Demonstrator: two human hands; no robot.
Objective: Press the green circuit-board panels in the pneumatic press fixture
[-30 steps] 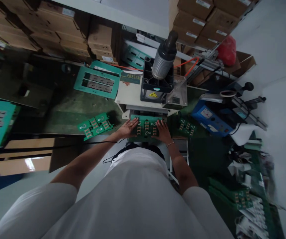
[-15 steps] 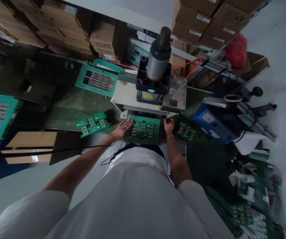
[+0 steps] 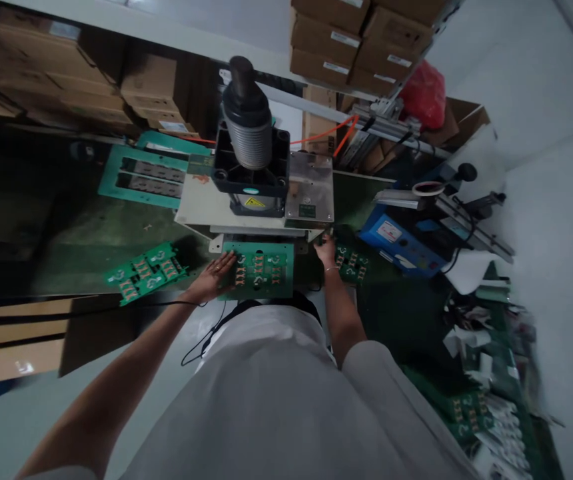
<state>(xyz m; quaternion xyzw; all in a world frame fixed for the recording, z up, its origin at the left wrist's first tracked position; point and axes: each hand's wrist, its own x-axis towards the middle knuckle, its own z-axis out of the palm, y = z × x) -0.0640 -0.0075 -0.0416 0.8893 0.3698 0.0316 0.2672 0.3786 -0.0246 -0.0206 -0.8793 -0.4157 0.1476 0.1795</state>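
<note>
A green plate with circuit boards on it point(image 3: 259, 270) lies at the front of a press point(image 3: 249, 140). My left hand point(image 3: 214, 275) rests on the plate's left edge, fingers stretched out and holding nothing. To the right of the plate, my right hand point(image 3: 325, 251) is at the press's right front corner, beside another circuit board panel point(image 3: 351, 264). Its fingertips are small and dark, so what they touch is unclear. More green circuit board panels point(image 3: 147, 270) lie in a loose pile on the bench to the left.
Green frames point(image 3: 141, 177) lie behind on the left. A blue machine point(image 3: 401, 240) stands at the right. Cardboard boxes point(image 3: 151, 83) line the shelf. A black cable point(image 3: 91, 312) crosses near my left forearm. More boards point(image 3: 471, 413) are at the lower right.
The view has swung to the right, shifting everything leftward. My right hand is now farther right of the plate, close to the right panel. My left hand stays at the plate's left edge.
</note>
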